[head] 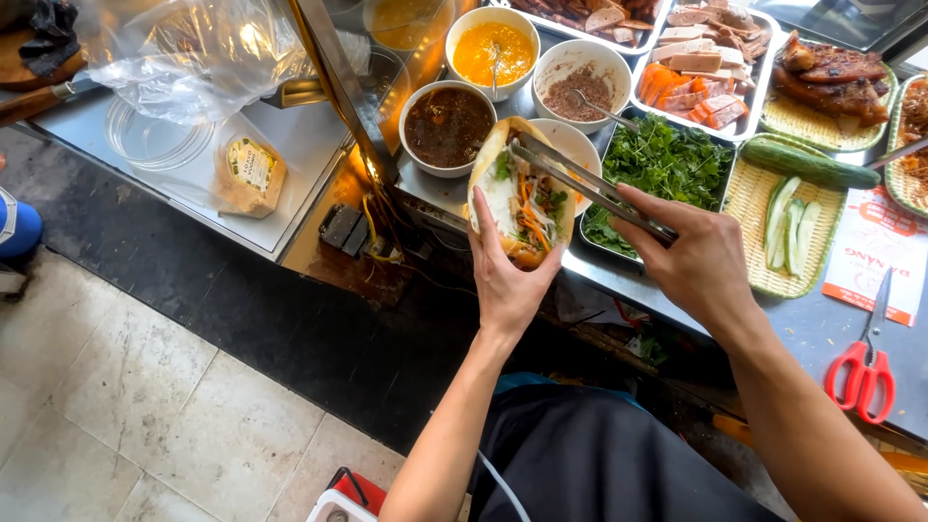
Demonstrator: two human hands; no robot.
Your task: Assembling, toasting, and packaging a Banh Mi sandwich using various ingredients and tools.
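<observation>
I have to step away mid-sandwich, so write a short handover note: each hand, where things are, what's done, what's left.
Left hand: cradles the split roll, opening up, above the counter edge.
Right hand: grips metal tongs, tips inside the roll.
Done: white spread, carrot shreds and greens are already in the roll.
Nearby: herb tray, dark sauce bowl, sliced meats, cucumber basket, red scissors.
Left: probably meats or sauce, if wanted; roll not yet closed.
</observation>
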